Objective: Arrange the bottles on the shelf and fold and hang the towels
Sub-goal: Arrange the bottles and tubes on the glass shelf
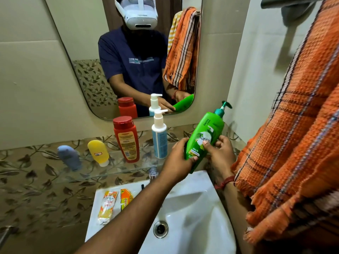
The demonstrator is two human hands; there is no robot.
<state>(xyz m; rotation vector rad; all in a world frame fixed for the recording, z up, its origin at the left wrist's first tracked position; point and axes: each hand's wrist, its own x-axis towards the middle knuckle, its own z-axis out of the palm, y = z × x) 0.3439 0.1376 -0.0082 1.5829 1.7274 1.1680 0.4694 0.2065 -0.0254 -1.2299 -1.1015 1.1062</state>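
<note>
Above the sink, the left hand and right hand gripped the tilted green bottle, which I judged needed standing upright on the shelf beside the white bottle.

The orange towel is cut off by the right and top edges, its full length unseen; a grey cloth above it is cropped at the top edge; the green pump bottle has its lower label and base covered by the left hand and the right hand; the small print on the red bottle is too fine to read; the glass shelf blurs at its near edge; the grey tube is soft, its label indistinct; the sink runs off the bottom edge.
</note>
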